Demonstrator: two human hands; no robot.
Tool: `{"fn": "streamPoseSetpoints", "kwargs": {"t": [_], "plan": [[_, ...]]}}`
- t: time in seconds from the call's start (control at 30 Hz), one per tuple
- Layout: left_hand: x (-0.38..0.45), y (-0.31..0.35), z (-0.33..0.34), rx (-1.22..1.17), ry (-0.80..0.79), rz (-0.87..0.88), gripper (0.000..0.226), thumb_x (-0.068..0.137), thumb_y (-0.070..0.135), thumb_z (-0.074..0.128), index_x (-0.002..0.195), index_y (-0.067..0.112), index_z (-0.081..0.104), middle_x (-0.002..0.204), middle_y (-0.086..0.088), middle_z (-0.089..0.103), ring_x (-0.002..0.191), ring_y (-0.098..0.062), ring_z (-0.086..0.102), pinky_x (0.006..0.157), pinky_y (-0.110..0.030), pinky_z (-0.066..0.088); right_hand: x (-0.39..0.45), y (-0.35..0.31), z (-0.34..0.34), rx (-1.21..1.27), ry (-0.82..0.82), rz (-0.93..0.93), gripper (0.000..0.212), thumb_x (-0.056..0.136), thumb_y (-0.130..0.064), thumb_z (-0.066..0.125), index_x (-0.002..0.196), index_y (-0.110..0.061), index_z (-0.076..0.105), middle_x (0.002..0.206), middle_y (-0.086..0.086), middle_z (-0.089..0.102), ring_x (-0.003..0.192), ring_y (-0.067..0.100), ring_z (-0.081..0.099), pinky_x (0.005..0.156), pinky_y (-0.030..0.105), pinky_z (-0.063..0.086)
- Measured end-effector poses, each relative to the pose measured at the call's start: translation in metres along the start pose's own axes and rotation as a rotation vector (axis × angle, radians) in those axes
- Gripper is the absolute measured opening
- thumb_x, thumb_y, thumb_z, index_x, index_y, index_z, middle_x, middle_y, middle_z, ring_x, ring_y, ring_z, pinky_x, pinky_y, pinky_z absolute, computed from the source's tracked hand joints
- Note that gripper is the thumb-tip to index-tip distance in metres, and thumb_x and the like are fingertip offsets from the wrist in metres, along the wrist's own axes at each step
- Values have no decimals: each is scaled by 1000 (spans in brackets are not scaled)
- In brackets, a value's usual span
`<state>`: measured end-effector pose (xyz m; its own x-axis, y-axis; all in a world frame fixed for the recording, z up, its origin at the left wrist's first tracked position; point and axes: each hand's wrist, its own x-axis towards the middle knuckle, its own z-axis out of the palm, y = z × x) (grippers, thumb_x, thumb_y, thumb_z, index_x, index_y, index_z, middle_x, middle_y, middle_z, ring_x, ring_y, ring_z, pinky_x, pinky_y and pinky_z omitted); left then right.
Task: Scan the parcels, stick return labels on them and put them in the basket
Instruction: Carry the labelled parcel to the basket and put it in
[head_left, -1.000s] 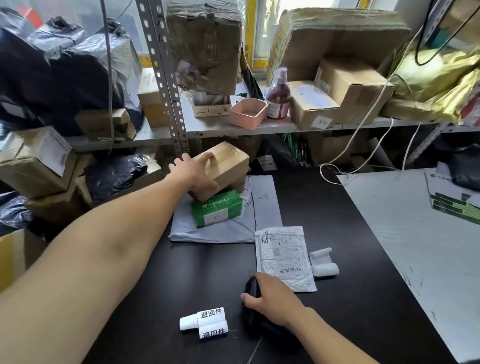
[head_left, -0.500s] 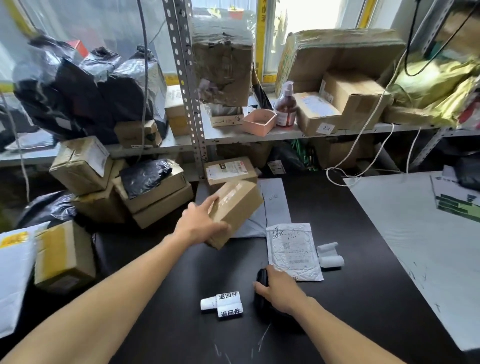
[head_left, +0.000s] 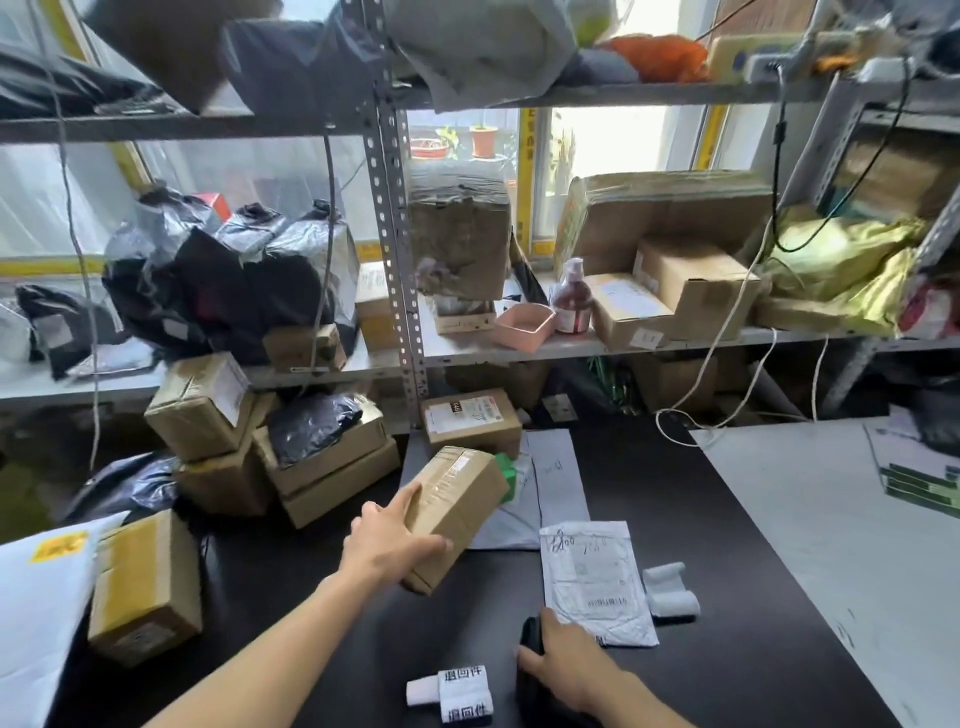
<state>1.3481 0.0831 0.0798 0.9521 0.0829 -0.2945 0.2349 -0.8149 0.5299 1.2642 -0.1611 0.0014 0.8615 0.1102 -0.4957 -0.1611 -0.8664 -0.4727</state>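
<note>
Moved since earlier: the taped cardboard parcel (head_left: 454, 512) has been carried further off the stack at the back of the desk (head_left: 727, 597) and nearer the person, and is now held clear above the dark desk surface.
Head view, left hand: the left hand (head_left: 387, 540) is wrapped round the parcel's near lower end, thumb on top, fingers underneath.
Head view, parcel axis: the long axis is tilted, running from the near-left low end up to the far-right end; no address label can be seen on the faces shown.
Head view, right hand: the right hand (head_left: 563, 670) is curled over the black scanner (head_left: 532, 639), which lies on the desk just beside the near edge of the grey mailer (head_left: 595, 584).
Deciding relation: the parcel is held up and to the left of the scanner, apart from it; the right hand is the nearer to the scanner, so a label face would need to be turned towards it.
Labels: the return label roll (head_left: 457, 693) lies just left of the scanner, between the two forearms.
Basket: no task basket can be picked out; only a small pink tray (head_left: 524, 327) is seen on the shelf.
</note>
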Motion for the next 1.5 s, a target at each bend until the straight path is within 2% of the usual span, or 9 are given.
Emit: {"fn": "streamPoseSetpoints", "kwargs": {"t": [0.23,0.37,0.47,0.63,0.87,1.03,1.23,1.37,1.5], "plan": [[-4,-1,1,-52,-15,4,106,48,74,65,144,59,25,113,-4,41,112,-28,46,102,-42,45,-7,0,4,12,45,-23,42,93,-55,55,106,-19,38,128,14,58,119,30,54,86,33,39],[-9,-9,1,-288,-56,-28,104,48,70,72,144,55,34,121,-4,54,103,-20,59,85,-32,53,-15,7,9,84,18,-27,76,75,-57,74,130,-17,41,129,5,57,118,23,55,86,28,40],[-20,-14,3,-579,-95,-17,97,52,55,79,142,37,47,121,2,67,101,-17,67,89,-34,54,-23,8,15,31,-33,-7,88,69,-41,83,138,-16,34,133,7,57,120,24,55,84,26,41],[-50,-36,17,-998,-373,-245,55,77,52,71,121,20,62,98,-9,74,79,-26,69,79,-38,52,-44,1,27,-22,1,54,65,72,-20,71,128,-12,40,126,13,59,114,32,58,80,30,44],[-84,-56,46,-1307,-586,-444,66,66,56,68,111,8,67,104,-19,72,102,-37,64,95,-52,48,-93,-19,14,440,199,58,38,70,-39,62,105,-24,55,97,-5,65,88,13,62,73,28,48],[-115,-55,60,-1552,-723,-435,61,87,54,55,126,8,62,128,-29,62,127,-50,50,107,-72,30,-125,-31,-5,767,193,-8,18,83,-11,69,95,-10,55,65,3,53,48,11,48,50,24,41],[-145,-48,83,-1812,-749,-272,54,92,39,50,131,5,64,139,-25,57,118,-50,59,101,-70,39,-154,-40,-26,1094,173,-133,26,68,-10,59,93,-3,60,64,8,51,51,19,46,52,30,41],[-152,-39,97,-1815,-612,-190,46,89,30,54,134,21,59,135,-18,62,112,-46,65,82,-70,52,-173,-35,-44,1097,120,-205,7,80,-3,65,81,-7,59,62,7,50,49,17,43,50,28,37],[-154,-24,104,-1753,-515,-126,30,95,23,50,123,28,60,122,-11,70,105,-38,69,85,-68,51,-181,-28,-59,1076,66,-177,15,87,-3,61,76,-10,54,61,6,48,49,17,40,50,28,34]]}}
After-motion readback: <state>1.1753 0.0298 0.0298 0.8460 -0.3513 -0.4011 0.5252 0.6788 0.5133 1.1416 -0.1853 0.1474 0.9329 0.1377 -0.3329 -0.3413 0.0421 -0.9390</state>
